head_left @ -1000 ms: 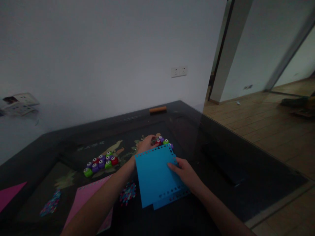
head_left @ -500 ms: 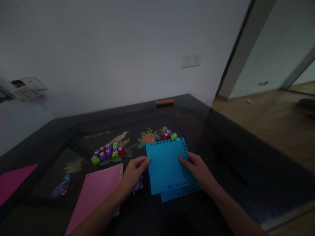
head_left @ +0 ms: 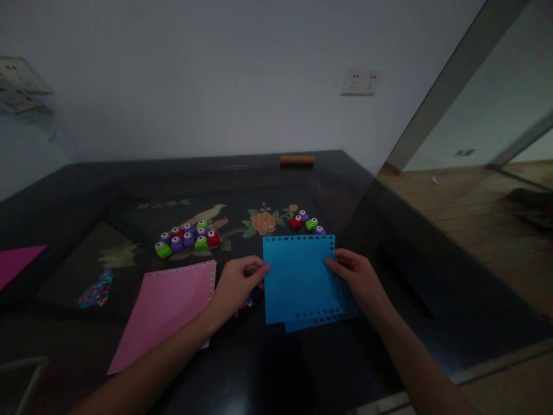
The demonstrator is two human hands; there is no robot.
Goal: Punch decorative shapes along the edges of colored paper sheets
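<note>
The fingers of the left hand [head_left: 237, 285] pinch the left edge of the overlapping blue sheets [head_left: 299, 279]; those of the right hand [head_left: 360, 279] grasp the right edge. The sheets are over the near half of the bench [head_left: 371, 199]. A pink sheet [head_left: 173, 308] lies toward the near left corner. Eye-topped toys [head_left: 189, 236] form two groups farther back. A brown roll [head_left: 297, 159] rests along the far edge, near the far right corner.

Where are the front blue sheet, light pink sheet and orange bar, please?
Front blue sheet [head_left: 298, 279]: head view, its centre.
Light pink sheet [head_left: 168, 308]: head view, its upper face.
Orange bar [head_left: 297, 159]: head view, its middle.
</note>
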